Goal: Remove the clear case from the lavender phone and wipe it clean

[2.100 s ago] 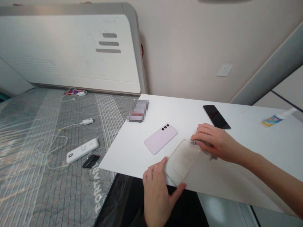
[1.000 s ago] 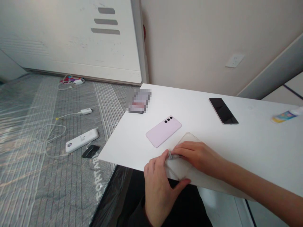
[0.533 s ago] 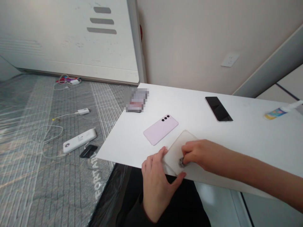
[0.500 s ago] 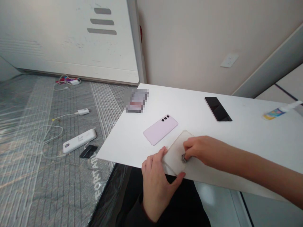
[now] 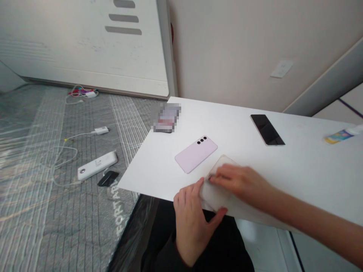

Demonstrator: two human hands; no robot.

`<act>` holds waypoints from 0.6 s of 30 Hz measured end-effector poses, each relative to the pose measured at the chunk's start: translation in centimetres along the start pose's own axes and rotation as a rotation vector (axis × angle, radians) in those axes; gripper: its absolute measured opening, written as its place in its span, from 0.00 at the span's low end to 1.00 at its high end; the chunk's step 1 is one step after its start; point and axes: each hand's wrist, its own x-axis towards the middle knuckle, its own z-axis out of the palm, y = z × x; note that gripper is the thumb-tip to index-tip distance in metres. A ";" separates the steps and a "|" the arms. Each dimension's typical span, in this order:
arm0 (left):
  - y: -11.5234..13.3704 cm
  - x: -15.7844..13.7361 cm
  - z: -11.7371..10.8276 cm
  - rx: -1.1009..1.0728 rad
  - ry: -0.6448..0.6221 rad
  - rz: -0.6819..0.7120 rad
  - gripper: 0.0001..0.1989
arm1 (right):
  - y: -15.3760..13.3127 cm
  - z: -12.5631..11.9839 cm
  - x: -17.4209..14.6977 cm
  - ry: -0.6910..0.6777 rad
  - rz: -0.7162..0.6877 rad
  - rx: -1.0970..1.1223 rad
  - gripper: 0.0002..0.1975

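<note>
A clear, slightly yellowed phone case point(image 5: 214, 197) lies at the near edge of the white table. My left hand point(image 5: 191, 213) holds it by its sides, thumb at the near edge and fingers at the left corner. Over the case, my right hand point(image 5: 238, 181) is closed with the fingertips pinched against its surface near the left edge. Motion blurs these fingers; only a small dark bit of a grey crumpled wad shows at their tips. Just beyond the case a lilac phone point(image 5: 196, 155) rests with its three camera lenses up.
A dark-screened phone point(image 5: 267, 130) and a spray bottle point(image 5: 340, 136) are on the table point(image 5: 141, 170) to the right. Another phone, pixelated point(image 5: 167, 118), sits at the far left corner. A power bank point(image 5: 97, 165), a black device point(image 5: 108, 178) and cables lie on the plastic-covered surface at left.
My right hand has slid left across the case, from its middle toward the left edge. My left hand keeps its hold. The whole view has shifted slightly.
</note>
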 end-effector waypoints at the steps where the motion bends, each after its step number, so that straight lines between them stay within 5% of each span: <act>1: 0.0 0.0 0.1 0.012 -0.002 -0.003 0.38 | 0.6 -0.2 -0.1 0.018 0.051 -0.069 0.10; 6: -0.2 0.0 0.0 0.013 -0.004 -0.004 0.35 | 4.0 -2.1 -0.3 -0.046 -0.070 -0.093 0.11; 12: -0.5 0.1 -1.3 0.035 -0.098 0.119 0.45 | 7.6 -5.6 -2.7 0.457 0.366 -0.077 0.11; 18: -1.3 0.4 -3.0 -0.114 -0.068 0.306 0.17 | 5.3 -3.7 -7.3 0.569 0.498 0.031 0.11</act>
